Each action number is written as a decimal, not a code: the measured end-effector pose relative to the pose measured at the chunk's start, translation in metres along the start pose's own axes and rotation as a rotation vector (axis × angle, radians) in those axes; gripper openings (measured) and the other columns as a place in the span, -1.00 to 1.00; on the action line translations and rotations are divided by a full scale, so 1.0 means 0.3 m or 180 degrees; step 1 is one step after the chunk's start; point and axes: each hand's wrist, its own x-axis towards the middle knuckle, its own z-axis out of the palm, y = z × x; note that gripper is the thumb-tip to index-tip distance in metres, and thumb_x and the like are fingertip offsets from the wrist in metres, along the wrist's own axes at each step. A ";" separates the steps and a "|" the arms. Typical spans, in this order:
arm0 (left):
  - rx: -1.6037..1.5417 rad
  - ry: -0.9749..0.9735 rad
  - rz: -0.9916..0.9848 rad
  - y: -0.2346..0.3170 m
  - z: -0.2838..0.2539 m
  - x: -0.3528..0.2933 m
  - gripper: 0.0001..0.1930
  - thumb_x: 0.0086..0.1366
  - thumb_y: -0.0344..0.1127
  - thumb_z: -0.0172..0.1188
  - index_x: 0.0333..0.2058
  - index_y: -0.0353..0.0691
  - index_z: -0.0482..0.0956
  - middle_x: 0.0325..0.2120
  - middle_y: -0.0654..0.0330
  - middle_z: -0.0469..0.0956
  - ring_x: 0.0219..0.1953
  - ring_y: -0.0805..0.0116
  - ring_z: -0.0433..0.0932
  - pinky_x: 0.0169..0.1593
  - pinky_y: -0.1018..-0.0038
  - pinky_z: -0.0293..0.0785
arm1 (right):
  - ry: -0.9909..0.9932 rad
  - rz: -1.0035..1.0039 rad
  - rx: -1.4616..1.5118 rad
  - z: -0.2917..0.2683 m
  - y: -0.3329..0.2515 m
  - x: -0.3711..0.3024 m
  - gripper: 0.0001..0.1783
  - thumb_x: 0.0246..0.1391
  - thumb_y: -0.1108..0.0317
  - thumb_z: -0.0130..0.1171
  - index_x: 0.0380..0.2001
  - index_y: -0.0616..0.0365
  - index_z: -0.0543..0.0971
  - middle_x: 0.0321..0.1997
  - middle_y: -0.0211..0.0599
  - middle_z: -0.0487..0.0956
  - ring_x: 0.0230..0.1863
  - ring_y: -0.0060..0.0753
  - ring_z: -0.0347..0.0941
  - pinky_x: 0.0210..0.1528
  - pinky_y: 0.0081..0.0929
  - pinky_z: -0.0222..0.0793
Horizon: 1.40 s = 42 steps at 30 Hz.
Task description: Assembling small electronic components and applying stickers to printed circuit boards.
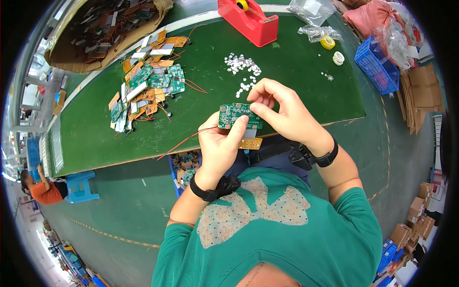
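Clamped in left hand (217, 146), thumb on top, fingers mostly hidden: one board (233, 113), above front edge of table (306, 81), presumably held by its near side to leave upper right corner free. White bits (237, 64) ahead, seemingly within easy reach. Right hand (282, 109) at that corner: thumb and forefinger nearly together, others curled; cannot tell of any hold.

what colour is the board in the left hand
The board is green, with small lighter and brownish spots; the head view shows it best.
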 end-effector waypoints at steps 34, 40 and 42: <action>-0.0891 0.0028 -0.0957 -0.062 -0.002 0.023 -0.87 0.24 -0.51 0.19 -0.23 -0.32 0.56 -0.32 0.21 0.63 -0.32 0.49 0.60 -0.20 0.52 0.56 | 0.1445 0.0001 -0.1800 -0.478 0.272 0.498 -0.58 0.13 0.10 0.16 -0.09 0.21 0.54 -0.18 -0.25 0.58 -0.15 -0.42 0.47 -0.06 -0.45 0.36; -0.0834 0.0143 -0.0913 -0.059 -0.038 0.012 -0.89 0.24 -0.52 0.19 -0.24 -0.29 0.57 -0.33 0.21 0.63 -0.32 0.49 0.60 -0.20 0.52 0.54 | 0.0688 0.1474 -0.1579 -0.377 0.114 0.596 -0.58 0.04 0.06 0.20 -0.20 0.19 0.62 -0.10 -0.27 0.60 -0.08 -0.36 0.46 0.05 -0.31 0.28; -0.0879 0.0121 -0.0894 -0.058 -0.041 0.010 -0.88 0.24 -0.51 0.19 -0.24 -0.29 0.57 -0.33 0.21 0.63 -0.32 0.49 0.60 -0.20 0.52 0.54 | 0.0390 0.1278 -0.1646 -0.404 0.153 0.644 -0.66 -0.02 0.13 0.24 -0.30 0.19 0.65 -0.23 -0.25 0.63 -0.15 -0.38 0.48 -0.02 -0.35 0.31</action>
